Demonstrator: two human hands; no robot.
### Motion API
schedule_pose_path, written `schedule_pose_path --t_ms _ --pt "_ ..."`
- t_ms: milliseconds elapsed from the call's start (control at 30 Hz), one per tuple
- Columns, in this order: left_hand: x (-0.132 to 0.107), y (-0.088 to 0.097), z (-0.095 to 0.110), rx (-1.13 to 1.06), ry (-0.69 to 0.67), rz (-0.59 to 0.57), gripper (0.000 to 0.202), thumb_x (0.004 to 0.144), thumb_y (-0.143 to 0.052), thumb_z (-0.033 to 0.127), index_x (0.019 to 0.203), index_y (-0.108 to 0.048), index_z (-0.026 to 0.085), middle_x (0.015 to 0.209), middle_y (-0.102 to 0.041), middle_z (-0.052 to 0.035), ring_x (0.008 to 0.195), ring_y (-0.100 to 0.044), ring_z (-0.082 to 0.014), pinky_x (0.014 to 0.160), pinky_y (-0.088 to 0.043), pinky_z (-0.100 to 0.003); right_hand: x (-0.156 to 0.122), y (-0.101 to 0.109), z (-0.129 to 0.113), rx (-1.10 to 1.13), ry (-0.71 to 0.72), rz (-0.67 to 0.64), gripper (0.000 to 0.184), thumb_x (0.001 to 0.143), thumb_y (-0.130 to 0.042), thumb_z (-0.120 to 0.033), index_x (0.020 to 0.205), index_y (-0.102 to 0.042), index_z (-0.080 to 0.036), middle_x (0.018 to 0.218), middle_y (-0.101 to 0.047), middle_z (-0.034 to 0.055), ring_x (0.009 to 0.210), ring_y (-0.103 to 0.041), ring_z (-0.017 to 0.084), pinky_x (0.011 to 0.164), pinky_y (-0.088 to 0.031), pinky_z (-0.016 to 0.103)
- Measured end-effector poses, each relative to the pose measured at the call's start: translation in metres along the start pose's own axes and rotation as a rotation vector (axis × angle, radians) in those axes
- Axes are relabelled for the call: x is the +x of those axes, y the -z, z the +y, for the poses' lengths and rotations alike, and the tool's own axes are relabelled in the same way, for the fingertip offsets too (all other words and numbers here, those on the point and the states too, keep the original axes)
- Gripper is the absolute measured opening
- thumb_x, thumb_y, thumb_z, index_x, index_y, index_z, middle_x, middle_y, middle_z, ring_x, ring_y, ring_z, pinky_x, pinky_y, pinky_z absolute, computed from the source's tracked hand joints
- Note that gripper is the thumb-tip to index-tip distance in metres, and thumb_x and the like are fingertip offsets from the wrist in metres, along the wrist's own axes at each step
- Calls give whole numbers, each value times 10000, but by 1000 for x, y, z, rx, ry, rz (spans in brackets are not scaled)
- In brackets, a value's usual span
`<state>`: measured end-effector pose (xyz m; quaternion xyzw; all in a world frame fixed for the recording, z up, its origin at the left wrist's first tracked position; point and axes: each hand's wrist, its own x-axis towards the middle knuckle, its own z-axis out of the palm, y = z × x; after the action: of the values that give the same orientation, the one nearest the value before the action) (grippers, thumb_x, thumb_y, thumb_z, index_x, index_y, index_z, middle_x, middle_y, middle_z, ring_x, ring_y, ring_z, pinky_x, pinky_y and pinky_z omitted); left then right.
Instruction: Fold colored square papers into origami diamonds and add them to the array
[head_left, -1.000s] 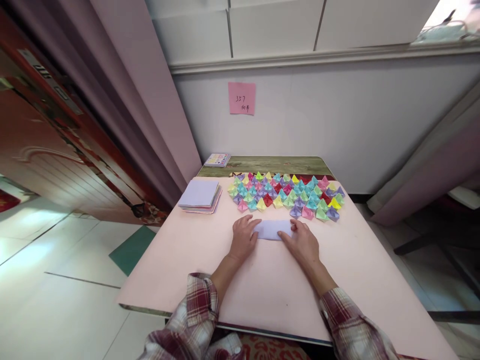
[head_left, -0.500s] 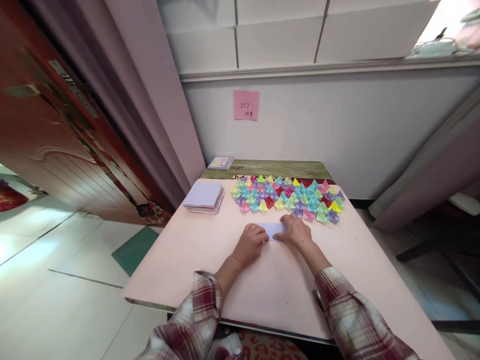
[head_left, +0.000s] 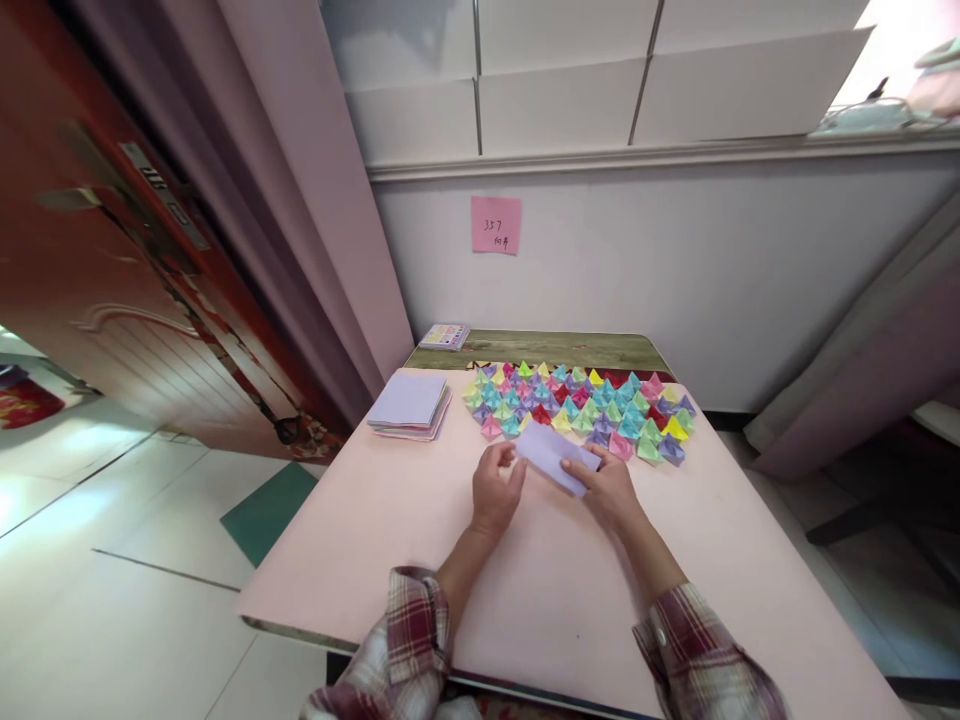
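A folded lavender sheet of paper (head_left: 551, 455) is tilted above the table, pinched at its right end between the thumb and fingers of my right hand (head_left: 611, 488). My left hand (head_left: 496, 490) is just off the paper's left end, thumb and fingers curved and apart, with nothing between them. Beyond the paper, several rows of small folded paper pieces (head_left: 589, 410) in many colours cover the far part of the pink tabletop. To the left lies a stack of square coloured paper (head_left: 407, 402), lavender on top.
A pack with a printed cover (head_left: 445, 336) lies at the table's (head_left: 360, 540) back left corner. A pink note (head_left: 496, 225) is stuck to the wall behind. The door (head_left: 150, 300) and purple curtain (head_left: 300, 200) stand left; a green sheet (head_left: 270, 508) is on the floor.
The lavender paper has been lifted and turned from lying flat on the table. My left hand has let go of its left end, while my right hand keeps its grip.
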<state>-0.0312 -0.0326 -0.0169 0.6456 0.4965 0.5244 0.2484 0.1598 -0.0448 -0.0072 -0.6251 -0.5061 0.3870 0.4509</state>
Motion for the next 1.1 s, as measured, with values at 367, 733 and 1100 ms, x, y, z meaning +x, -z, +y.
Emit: schedule_pose_path --t_ms 367,733,1100 --pt "21 -55 9 -692 545 -223 398 675 -774 465 802 -654 107 646 -671 -34 523 -619 -137 526 -547 -261 11 -19 22 710 -52 146 515 595 -851 -425 975 -607 -178 797 -705 24 656 -648 181 600 -530 293" --pt "28 -41 -2 -740 638 -134 360 694 -772 424 789 -633 106 560 -646 -17 449 -582 -124 432 -509 -231 8 -12 11 278 168 203 509 869 -562 -381 1347 -534 -208 932 -698 48 744 -635 173 676 -515 275" --pt "31 -42 -3 -648 599 -135 316 734 -736 414 726 -604 127 522 -580 21 437 -497 -79 412 -385 -180 11 -7 15 615 -77 41 483 819 -647 -488 1211 -617 -207 910 -703 75 750 -655 207 669 -536 316"
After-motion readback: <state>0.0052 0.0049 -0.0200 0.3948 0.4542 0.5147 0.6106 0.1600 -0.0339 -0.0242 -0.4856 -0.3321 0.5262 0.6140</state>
